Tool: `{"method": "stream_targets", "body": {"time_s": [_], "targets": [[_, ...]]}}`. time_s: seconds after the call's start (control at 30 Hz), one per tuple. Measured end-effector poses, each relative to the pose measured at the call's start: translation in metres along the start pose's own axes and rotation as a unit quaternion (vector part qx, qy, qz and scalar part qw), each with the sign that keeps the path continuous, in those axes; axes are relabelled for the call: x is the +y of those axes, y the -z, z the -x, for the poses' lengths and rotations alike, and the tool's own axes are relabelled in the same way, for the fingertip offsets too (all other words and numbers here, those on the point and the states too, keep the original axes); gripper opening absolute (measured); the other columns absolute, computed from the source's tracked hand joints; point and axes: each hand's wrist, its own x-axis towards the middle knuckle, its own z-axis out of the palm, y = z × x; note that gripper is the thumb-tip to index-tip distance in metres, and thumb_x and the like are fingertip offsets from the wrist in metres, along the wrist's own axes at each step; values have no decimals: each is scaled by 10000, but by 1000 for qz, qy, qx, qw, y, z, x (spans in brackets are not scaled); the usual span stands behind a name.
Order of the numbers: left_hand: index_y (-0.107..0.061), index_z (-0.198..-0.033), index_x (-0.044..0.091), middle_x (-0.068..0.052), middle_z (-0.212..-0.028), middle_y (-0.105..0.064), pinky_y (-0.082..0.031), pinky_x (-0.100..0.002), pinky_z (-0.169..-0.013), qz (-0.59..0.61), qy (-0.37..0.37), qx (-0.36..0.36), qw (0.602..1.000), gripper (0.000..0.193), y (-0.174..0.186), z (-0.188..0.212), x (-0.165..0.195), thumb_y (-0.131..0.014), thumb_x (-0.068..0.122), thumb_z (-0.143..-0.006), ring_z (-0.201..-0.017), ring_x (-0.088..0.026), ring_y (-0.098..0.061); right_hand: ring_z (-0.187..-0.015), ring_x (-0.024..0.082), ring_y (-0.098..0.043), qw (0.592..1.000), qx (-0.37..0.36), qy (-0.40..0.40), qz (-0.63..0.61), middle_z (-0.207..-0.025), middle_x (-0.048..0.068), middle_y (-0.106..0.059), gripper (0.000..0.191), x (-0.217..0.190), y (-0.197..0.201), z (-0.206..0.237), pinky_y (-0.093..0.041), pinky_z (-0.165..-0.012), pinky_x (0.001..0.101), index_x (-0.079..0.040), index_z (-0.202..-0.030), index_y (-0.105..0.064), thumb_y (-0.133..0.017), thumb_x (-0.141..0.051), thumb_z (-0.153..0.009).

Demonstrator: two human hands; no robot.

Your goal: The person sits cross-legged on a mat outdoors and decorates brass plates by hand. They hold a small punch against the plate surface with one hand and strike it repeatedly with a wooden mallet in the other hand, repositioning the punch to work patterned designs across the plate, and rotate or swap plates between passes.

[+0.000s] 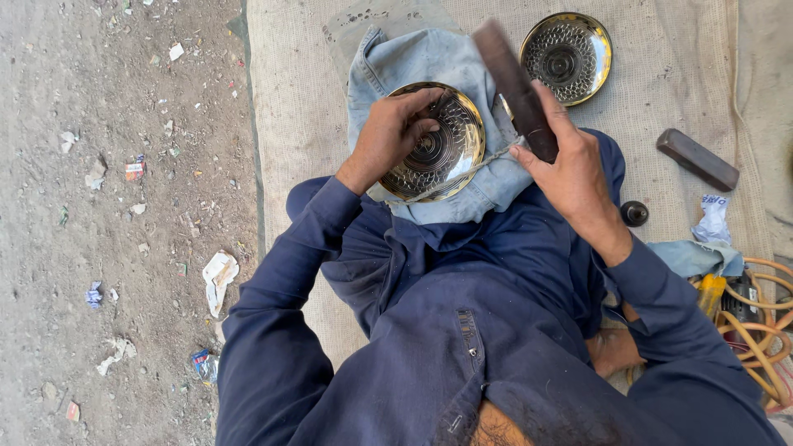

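2 hands [388, 136] [566, 161] grip an engraved plate [438, 149] and dark bar [514, 87].

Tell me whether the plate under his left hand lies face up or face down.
Face up: the plate shows its patterned hollow, resting on blue cloth.
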Motion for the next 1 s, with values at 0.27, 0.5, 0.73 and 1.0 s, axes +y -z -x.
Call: {"method": "stream_targets", "body": {"time_s": [0.27, 0.5, 0.73, 1.0], "targets": [[-636, -1319, 57, -109, -842, -683, -548, -328, -713, 23, 12, 54, 998, 467, -3, 9, -1, -798, 32, -882, -721, -209, -672, -1008, 424, -683, 996, -30, 32, 84, -1222, 203, -694, 846, -9, 12, -13, -560, -829, 470, -156, -1600, -456, -842, -181, -849], [-626, -1304, 47, -89, -810, -613, -520, -306, -686, -1, 39, 142, 989, 473, -18, 20, -5, -825, 29, -875, -695, -177, -587, -795, 360, -671, 984, -70, 43, 159, -921, 143, -621, 781, -30, 26, -29, -552, -732, 468, -228, -1618, -461, -811, -220, -920], [-626, -1266, 47, -51, -772, -599, -503, -280, -644, 31, 63, 149, 986, 464, -19, 23, -4, -839, 35, -853, -678, -123, -581, -774, 354, -671, 978, -78, 33, 189, -897, 128, -615, 778, -36, 30, -24, -551, -712, 475, -264, -1580, -497, -833, -266, -879], [-605, -1338, 61, -103, -869, -650, -533, -347, -712, 11, -13, 35, 999, 468, -1, 16, -1, -798, 51, -911, -746, -237, -631, -982, 338, -714, 996, 20, 33, 75, -1194, 167, -688, 788, 0, 10, 3, -557, -813, 426, -142, -1633, -454, -841, -124, -947]]}}
